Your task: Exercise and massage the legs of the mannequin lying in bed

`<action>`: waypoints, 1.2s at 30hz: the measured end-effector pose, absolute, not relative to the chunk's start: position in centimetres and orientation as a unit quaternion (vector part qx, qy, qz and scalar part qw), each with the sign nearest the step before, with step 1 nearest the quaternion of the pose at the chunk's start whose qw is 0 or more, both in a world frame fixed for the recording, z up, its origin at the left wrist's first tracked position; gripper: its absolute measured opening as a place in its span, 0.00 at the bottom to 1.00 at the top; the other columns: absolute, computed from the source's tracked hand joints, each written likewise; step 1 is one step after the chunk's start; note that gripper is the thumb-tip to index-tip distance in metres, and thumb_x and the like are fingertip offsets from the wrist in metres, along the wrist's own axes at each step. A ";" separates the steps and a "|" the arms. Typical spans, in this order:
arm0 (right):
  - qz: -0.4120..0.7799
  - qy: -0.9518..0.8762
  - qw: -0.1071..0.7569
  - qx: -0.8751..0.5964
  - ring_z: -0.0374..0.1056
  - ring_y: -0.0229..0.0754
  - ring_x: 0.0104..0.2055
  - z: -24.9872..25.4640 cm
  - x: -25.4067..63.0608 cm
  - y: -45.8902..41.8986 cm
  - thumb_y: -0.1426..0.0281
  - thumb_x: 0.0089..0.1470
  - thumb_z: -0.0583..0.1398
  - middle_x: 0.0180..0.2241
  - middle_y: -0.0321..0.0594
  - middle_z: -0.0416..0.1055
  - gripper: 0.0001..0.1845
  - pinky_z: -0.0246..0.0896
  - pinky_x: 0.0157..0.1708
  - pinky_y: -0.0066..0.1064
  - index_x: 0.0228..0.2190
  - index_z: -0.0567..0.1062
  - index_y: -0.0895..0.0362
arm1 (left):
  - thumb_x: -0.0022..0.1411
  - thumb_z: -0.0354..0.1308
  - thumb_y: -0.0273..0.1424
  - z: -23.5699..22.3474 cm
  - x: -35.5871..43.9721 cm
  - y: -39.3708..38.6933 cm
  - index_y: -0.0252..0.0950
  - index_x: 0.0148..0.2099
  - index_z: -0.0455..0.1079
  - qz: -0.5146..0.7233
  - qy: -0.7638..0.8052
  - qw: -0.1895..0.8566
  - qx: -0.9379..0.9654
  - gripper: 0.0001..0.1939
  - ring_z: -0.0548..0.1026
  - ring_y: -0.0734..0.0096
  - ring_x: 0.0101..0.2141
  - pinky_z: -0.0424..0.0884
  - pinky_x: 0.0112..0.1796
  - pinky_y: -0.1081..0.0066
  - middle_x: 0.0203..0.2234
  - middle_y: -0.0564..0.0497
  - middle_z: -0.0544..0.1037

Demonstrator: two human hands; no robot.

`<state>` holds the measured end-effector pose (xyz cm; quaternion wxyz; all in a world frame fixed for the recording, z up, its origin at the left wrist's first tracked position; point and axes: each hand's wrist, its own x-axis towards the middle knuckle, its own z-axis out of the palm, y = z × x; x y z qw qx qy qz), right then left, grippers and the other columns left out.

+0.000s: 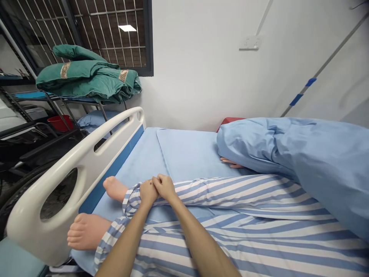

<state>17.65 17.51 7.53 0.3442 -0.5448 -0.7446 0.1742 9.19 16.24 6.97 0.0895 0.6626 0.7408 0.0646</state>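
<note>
Striped trousers [253, 238], woven in soft cotton-like cloth with diagonal blue and white bands, are stretched along the bed on the legs of a lying figure; creases are noted at the knees and bunching at both cuffs. Two smooth, rounded bare feet, the near foot [88, 232] and the far foot [113, 188], are exposed beyond the cuffs. Above the far ankle, the left hand [148, 191] and the right hand [165, 186] are set side by side, touching, each curled narrow and closed on the trouser cloth; the fingertips are hidden.

Around these, a plump, wrinkled blue quilt [288, 140] is heaped at the right, by which the figure's upper part is concealed. The bed is covered with a flat blue sheet [190, 148] and bounded by a glossy cream moulded footboard [100, 159] with rounded cut-outs. Folded plush green bedding [86, 77] is stacked beyond it, above a red bucket [61, 123]. The near leg is partly obscured by the forearms. Fingers [232, 163] are seen protruding from beneath the quilt.
</note>
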 end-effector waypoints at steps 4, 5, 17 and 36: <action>0.227 -0.700 0.411 -0.538 0.50 0.32 0.19 5.5 18.1 17.9 0.66 0.52 0.51 0.14 0.29 0.52 0.18 0.40 0.22 0.26 0.14 0.56 0.57 | 0.61 0.43 0.31 6.2 9.3 16.4 0.35 0.39 0.70 0.090 0.729 0.065 0.675 0.15 0.73 0.66 0.35 0.63 0.35 0.71 0.32 0.42 0.76; 0.235 -0.698 0.418 -0.531 0.49 0.32 0.19 5.4 18.1 17.9 0.66 0.52 0.51 0.14 0.29 0.51 0.18 0.40 0.22 0.26 0.14 0.55 0.57 | 0.61 0.44 0.31 6.0 9.2 16.4 0.35 0.38 0.71 0.101 0.730 0.064 0.673 0.14 0.73 0.66 0.34 0.63 0.34 0.71 0.31 0.43 0.76; 0.428 -0.557 0.551 -0.451 0.46 0.31 0.18 6.1 19.2 19.0 0.59 0.52 0.51 0.14 0.28 0.48 0.22 0.43 0.20 0.26 0.14 0.55 0.56 | 0.52 0.50 0.34 8.9 10.5 18.6 0.37 0.16 0.46 0.556 0.622 0.233 0.500 0.18 0.51 0.80 0.18 0.52 0.22 0.76 0.12 0.60 0.48; 0.366 -0.546 0.573 -0.489 0.54 0.34 0.23 6.9 20.8 17.9 0.60 0.50 0.54 0.18 0.31 0.57 0.16 0.51 0.24 0.26 0.18 0.61 0.56 | 0.65 0.39 0.34 6.1 13.3 17.5 0.37 0.36 0.73 0.272 0.742 0.135 0.598 0.20 0.73 0.70 0.33 0.59 0.32 0.74 0.33 0.45 0.78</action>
